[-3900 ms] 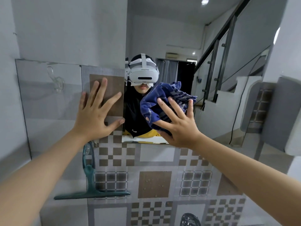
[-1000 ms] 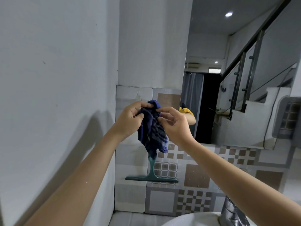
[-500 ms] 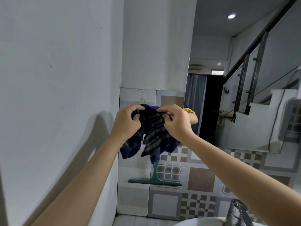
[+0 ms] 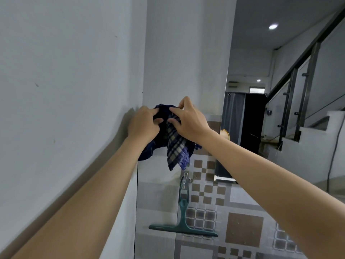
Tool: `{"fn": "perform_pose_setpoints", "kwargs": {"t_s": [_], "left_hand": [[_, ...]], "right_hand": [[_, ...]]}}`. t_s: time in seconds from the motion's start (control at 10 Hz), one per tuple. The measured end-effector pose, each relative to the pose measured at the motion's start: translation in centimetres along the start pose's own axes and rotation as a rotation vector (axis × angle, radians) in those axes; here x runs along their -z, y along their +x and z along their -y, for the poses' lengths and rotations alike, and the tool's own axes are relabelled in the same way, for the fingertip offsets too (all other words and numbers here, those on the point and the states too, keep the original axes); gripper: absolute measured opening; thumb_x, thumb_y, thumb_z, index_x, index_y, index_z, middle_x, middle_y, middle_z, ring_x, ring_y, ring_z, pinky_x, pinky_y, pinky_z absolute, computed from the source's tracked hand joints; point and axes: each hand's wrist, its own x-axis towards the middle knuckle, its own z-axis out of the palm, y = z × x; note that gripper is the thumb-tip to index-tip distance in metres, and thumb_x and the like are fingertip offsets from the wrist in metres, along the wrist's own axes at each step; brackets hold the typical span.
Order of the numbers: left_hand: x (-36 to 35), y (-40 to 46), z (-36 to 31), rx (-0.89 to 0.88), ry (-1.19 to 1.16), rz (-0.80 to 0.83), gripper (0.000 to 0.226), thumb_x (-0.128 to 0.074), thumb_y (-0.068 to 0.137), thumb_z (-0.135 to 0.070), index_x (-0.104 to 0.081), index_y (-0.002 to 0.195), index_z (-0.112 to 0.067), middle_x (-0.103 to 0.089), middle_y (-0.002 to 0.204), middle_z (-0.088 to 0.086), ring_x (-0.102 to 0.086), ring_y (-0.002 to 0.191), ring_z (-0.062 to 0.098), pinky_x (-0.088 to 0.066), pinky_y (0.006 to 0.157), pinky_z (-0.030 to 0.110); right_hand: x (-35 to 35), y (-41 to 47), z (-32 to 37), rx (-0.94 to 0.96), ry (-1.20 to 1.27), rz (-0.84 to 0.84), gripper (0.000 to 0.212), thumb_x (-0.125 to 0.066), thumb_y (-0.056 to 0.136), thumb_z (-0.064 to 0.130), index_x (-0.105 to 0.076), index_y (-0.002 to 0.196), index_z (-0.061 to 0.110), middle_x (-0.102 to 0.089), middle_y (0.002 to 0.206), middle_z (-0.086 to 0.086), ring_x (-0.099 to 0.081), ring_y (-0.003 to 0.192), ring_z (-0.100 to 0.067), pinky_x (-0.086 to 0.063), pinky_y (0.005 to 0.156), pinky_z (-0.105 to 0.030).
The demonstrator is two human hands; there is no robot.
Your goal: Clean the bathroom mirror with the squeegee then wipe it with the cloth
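Note:
A blue checked cloth (image 4: 176, 146) hangs against the wall to the left of the mirror (image 4: 280, 109). My left hand (image 4: 143, 123) and my right hand (image 4: 188, 121) both pinch its top edge, close together, near the wall corner. Its lower corners dangle loose below my wrists. A green squeegee (image 4: 183, 219) hangs on a clear wall hook (image 4: 184, 179) right below the cloth, blade down and level. The mirror fills the right side and reflects a staircase, a doorway and a bit of yellow sleeve.
A plain white wall (image 4: 65, 90) runs along the left, very near my left arm. Patterned brown and grey tiles (image 4: 242, 230) cover the wall under the mirror.
My hands have risen with the cloth and drawn closer together at its top edge, nearer the wall. The view has tilted up, so the sink and tap have dropped out of sight.

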Motion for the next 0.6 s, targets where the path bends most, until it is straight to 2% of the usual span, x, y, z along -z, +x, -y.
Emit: {"fn": "perform_pose_setpoints", "kwargs": {"t_s": [0.1, 0.2, 0.3, 0.4, 0.5, 0.6], "left_hand": [[-1.4, 0.1, 1.2, 0.022, -0.032, -0.021, 0.039, -0.052, 0.094, -0.014, -0.053, 0.133, -0.018, -0.052, 0.131, 0.008, -0.053, 0.115, 0.026, -0.046, 0.089, 0.034], [-3.1, -1.6, 2.0, 0.026, -0.098, -0.076, 0.037, -0.049, 0.092, -0.007, -0.058, 0.127, -0.016, -0.057, 0.121, 0.006, -0.057, 0.106, 0.025, -0.049, 0.084, 0.036], [-4.3, -3.2, 1.7, 0.034, -0.176, -0.143, 0.037, -0.046, 0.092, -0.007, -0.058, 0.127, -0.016, -0.058, 0.118, 0.004, -0.056, 0.099, 0.02, -0.046, 0.08, 0.031], [-4.5, -3.7, 1.5, 0.066, -0.235, -0.136, 0.038, -0.045, 0.093, -0.005, -0.057, 0.128, -0.014, -0.058, 0.118, 0.004, -0.052, 0.097, 0.013, -0.034, 0.079, 0.015], [-4.2, -4.0, 1.7, 0.114, -0.325, -0.089, 0.039, -0.041, 0.096, -0.008, -0.051, 0.133, -0.015, -0.052, 0.125, 0.009, -0.052, 0.105, 0.018, -0.033, 0.088, 0.019], [-4.1, -6.0, 1.7, 0.255, -0.358, -0.055, 0.04, -0.039, 0.098, -0.016, -0.046, 0.138, -0.02, -0.039, 0.134, 0.012, -0.042, 0.113, 0.018, -0.031, 0.096, 0.025]], "right_hand": [[-1.5, -0.1, -0.4, -0.095, 0.037, 0.032, 0.036, -0.053, 0.097, 0.032, -0.06, 0.124, 0.01, -0.046, 0.11, -0.014, -0.052, 0.084, -0.028, -0.041, 0.06, -0.034], [-3.0, -1.5, 0.1, -0.2, 0.175, -0.007, 0.034, -0.051, 0.098, 0.032, -0.06, 0.124, 0.013, -0.048, 0.109, -0.011, -0.054, 0.077, -0.026, -0.048, 0.059, -0.035], [-3.9, -2.5, 1.1, -0.322, 0.317, -0.058, 0.033, -0.049, 0.099, 0.03, -0.058, 0.128, 0.017, -0.049, 0.11, -0.01, -0.055, 0.082, -0.025, -0.052, 0.064, -0.036], [-4.0, -3.0, 2.2, -0.43, 0.427, -0.054, 0.034, -0.047, 0.1, 0.027, -0.056, 0.131, 0.019, -0.048, 0.108, -0.009, -0.052, 0.085, -0.022, -0.053, 0.071, -0.039], [-3.6, -3.8, 2.7, -0.526, 0.533, 0.004, 0.039, -0.049, 0.098, 0.026, -0.051, 0.137, 0.023, -0.04, 0.11, -0.005, -0.051, 0.1, -0.025, -0.05, 0.091, -0.043], [-2.3, -5.4, 2.8, -0.727, 0.571, 0.009, 0.041, -0.051, 0.096, 0.032, -0.049, 0.137, 0.03, -0.034, 0.125, -0.007, -0.035, 0.121, -0.027, -0.038, 0.105, -0.044]]}}
